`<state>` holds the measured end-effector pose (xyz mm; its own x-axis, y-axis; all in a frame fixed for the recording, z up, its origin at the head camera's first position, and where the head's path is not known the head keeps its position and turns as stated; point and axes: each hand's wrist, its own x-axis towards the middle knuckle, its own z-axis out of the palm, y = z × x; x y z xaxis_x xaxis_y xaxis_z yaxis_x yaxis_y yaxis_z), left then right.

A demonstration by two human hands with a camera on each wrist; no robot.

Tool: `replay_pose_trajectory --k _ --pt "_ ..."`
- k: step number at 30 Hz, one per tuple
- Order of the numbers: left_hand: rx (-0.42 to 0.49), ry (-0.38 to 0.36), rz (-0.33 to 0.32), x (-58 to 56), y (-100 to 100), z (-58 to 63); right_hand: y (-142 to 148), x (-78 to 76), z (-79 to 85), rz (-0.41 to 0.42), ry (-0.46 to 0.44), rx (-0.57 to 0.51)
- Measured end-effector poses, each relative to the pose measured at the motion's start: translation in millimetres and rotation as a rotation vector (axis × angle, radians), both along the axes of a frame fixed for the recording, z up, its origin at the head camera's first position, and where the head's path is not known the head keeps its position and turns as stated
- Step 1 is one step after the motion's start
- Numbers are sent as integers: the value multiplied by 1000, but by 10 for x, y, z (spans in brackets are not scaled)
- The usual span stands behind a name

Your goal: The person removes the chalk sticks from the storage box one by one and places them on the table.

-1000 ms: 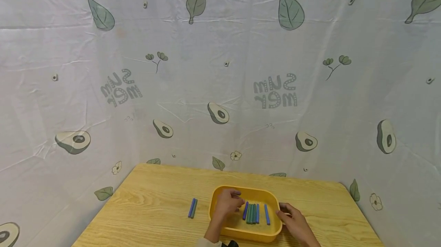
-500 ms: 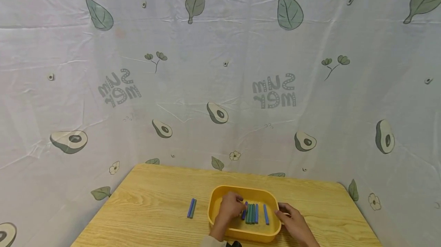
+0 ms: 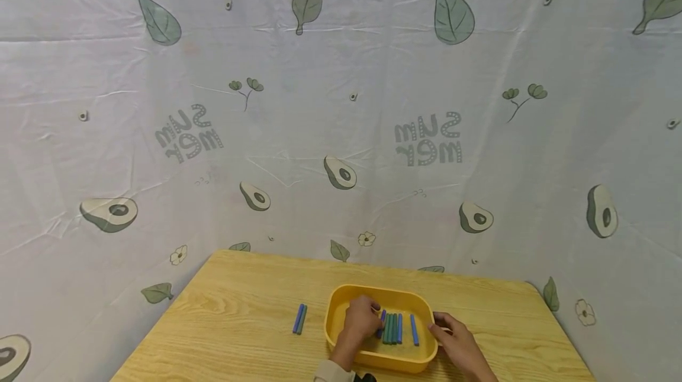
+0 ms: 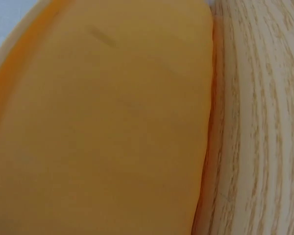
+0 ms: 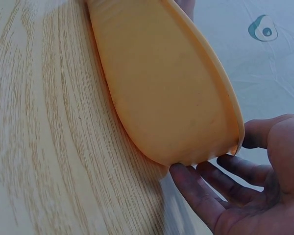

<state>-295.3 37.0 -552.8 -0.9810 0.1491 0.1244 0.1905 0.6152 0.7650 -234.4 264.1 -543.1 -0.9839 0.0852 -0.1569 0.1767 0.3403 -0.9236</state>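
Note:
A yellow plastic tray [image 3: 394, 360] sits on the table with several short blue and green sticks [image 3: 394, 330] lying side by side in it. My left hand [image 3: 363, 317] reaches into it over the near wall, its fingertips pinching the leftmost, violet-blue stick [image 3: 383, 313], whose middle they cover. One blue stick [image 3: 414, 331] lies apart near the right wall. At that wall my right hand [image 3: 457, 340] grips the tray, thumb at the rim and fingers against the outside, as the right wrist view shows. Only the tray's outer wall [image 4: 112, 127] and the table appear in the left wrist view.
To the left of the tray, a blue and a green stick [image 3: 301, 319] lie together on the wood-grain table [image 3: 229, 323]. Behind the table hangs a pale curtain [image 3: 298, 133] printed with avocados and leaves.
My left hand has moved slightly right and down onto the leftmost stick in the tray. The right hand stays at the tray's right wall.

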Motion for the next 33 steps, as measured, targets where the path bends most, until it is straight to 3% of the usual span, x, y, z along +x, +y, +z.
replay_pose_trajectory --k 7,18,23,33 --pt "-8 17 -8 2 28 -12 10 -10 -17 -8 -11 8" --pt "4 -23 -15 14 -7 22 12 -15 -14 -8 -4 -10" --pt "102 -37 -31 7 -17 28 21 -25 -11 -3 4 -10" --pt "329 -139 -40 32 -40 98 33 -29 -37 9 25 22"
